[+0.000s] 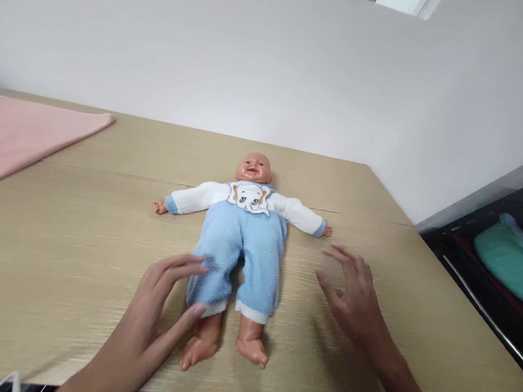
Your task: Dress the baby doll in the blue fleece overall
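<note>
A baby doll (245,232) lies on its back on the wooden table (96,234), head toward the wall and arms spread wide. It wears white sleeves with blue cuffs, light blue trousers and an elephant face on the chest; its feet are bare. My left hand (154,309), thumb and fingers apart, is over the doll's lower leg on the left side and holds nothing; whether it touches the trousers I cannot tell. To the right of the doll, my right hand (352,291) hovers over the table with its fingers spread and nothing in them.
A pink cloth (23,131) covers the table's left back corner. Beyond the right edge stands a black rack (482,290) with a green item (513,262) on it. A white cable (11,381) shows at the front left edge. The wall (212,52) rises behind.
</note>
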A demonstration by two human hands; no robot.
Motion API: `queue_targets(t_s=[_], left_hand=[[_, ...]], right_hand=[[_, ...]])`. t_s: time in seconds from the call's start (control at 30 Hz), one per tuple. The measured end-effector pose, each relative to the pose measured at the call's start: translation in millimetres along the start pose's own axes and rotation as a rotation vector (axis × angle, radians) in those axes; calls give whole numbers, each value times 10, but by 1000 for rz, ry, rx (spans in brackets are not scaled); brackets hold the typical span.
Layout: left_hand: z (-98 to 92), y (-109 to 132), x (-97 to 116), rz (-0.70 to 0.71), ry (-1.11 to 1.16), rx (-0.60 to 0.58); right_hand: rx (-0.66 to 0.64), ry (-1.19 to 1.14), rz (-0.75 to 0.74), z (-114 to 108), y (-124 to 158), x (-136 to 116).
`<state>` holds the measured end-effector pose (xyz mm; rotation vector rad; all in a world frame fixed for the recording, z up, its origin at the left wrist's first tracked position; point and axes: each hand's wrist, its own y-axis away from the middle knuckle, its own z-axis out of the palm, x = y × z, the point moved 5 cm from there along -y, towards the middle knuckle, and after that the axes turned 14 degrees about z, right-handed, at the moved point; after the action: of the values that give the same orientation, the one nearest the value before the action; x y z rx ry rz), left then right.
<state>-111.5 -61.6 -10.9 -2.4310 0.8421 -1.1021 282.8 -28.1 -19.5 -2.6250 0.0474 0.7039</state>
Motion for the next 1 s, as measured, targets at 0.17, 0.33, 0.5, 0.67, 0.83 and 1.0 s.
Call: queue_targets(t_s=[0.17,0.33,0.5,0.67,0.83,1.0], left_hand=[[234,-1032,-41,205,3,-30],[707,-1909,-279,365,-78,-162],[1167,-2457,-402,588,-54,-379],[1416,-2587,-375,641,-23,-439],[1364,-2495,-369,620,40,-315],[1167,-2407,-447,551,166,-133]], right_hand=[[-52,24,-47,392,-878,617],[-142,-118,32,598,-1142,854],[-142,-257,96,532,-1070,754],[-125,-499,152,337,-1069,431],[-153,-580,-3,218,-1103,-245],[11,-700,-146,445,-1012,-403]])
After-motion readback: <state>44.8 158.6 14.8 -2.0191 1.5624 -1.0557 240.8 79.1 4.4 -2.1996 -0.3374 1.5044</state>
